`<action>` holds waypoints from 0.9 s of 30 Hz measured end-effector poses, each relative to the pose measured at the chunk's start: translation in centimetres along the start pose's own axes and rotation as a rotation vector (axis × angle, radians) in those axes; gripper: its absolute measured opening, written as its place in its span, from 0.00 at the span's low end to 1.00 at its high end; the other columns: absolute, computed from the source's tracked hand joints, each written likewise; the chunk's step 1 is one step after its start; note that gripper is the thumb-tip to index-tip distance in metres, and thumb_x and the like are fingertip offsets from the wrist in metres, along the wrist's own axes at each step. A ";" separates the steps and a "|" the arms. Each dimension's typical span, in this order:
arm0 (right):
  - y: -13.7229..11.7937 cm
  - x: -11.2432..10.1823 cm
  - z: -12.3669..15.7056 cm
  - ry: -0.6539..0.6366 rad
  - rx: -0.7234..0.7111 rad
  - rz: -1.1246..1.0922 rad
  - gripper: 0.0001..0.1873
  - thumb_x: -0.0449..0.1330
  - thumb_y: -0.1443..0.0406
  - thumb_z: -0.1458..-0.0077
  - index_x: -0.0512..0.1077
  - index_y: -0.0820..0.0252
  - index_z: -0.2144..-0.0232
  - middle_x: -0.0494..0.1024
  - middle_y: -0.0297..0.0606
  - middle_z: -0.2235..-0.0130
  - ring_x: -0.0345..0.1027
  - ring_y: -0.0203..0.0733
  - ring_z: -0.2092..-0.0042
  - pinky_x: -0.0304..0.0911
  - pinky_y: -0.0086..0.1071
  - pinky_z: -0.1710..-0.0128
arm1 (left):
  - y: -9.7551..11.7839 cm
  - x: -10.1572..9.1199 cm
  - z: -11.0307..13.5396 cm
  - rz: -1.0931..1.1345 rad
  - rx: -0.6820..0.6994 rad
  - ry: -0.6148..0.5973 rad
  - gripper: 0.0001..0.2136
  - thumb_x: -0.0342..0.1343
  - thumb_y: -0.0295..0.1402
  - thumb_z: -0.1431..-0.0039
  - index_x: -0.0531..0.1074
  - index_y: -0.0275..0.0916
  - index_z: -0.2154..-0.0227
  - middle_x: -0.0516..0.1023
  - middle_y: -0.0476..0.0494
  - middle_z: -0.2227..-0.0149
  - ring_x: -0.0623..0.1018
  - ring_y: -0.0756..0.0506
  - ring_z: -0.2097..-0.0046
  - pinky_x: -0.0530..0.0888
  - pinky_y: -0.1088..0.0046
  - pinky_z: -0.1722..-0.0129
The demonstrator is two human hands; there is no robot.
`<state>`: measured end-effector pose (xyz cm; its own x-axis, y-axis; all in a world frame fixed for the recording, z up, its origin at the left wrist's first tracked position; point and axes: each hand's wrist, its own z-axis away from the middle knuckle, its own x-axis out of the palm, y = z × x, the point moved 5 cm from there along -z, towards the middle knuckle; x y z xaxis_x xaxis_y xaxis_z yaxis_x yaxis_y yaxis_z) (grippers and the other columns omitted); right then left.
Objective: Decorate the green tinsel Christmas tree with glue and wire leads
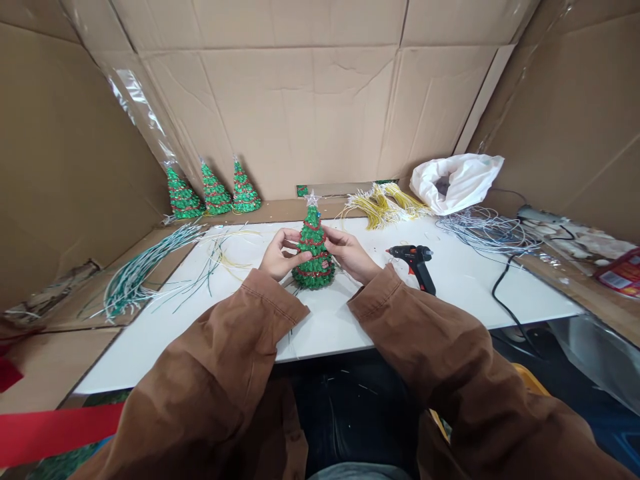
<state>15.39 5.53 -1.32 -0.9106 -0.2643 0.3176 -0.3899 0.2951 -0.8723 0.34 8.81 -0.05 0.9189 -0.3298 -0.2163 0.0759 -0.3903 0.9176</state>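
Left hand [280, 257] and right hand [352, 255] grip the tree [314, 241], likely light and stiff, below its fragile-looking star [313, 199], the safest hold!

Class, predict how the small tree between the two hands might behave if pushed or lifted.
The small tree probably resists tipping, being widest at its base. Its bumpy surface likely makes it less slippery. The slender-pointed star on top may be fragile.

On my feed I see loose brown sleeves [200, 360], creased along the forearms, with stitched seams at the wide cuffs [377, 291]; below, dark trousers [350, 417] and a sliver of grey cloth [357, 473].
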 end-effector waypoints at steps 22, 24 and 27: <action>0.5 -1.5 0.2 0.257 0.094 -0.155 0.14 0.58 0.65 0.59 0.75 0.57 0.65 0.78 0.34 0.57 0.68 0.42 0.51 0.58 0.39 0.47 | -3.1 -13.8 -0.4 -1.000 -0.445 0.608 0.10 0.60 0.34 0.54 0.66 0.35 0.71 0.64 0.27 0.49 0.59 0.27 0.44 0.57 0.47 0.51; 0.5 -1.3 0.3 0.255 0.099 -0.159 0.14 0.58 0.66 0.59 0.75 0.57 0.66 0.79 0.35 0.57 0.68 0.42 0.51 0.59 0.38 0.48 | -3.9 -15.4 0.1 -0.910 -0.538 0.633 0.15 0.64 0.31 0.60 0.60 0.36 0.78 0.61 0.25 0.48 0.55 0.23 0.42 0.53 0.43 0.49; 0.7 -1.3 0.3 0.275 0.109 -0.180 0.13 0.58 0.66 0.59 0.75 0.57 0.66 0.79 0.34 0.58 0.69 0.42 0.52 0.60 0.38 0.49 | -5.1 -17.1 0.6 -0.837 -0.605 0.648 0.23 0.65 0.30 0.62 0.49 0.38 0.83 0.62 0.26 0.51 0.52 0.19 0.42 0.51 0.38 0.51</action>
<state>16.40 5.77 -2.45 -0.8371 -0.0416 0.5455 -0.5443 0.1625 -0.8230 -15.98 15.90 -1.21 0.5092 0.3894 -0.7675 0.7467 0.2436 0.6189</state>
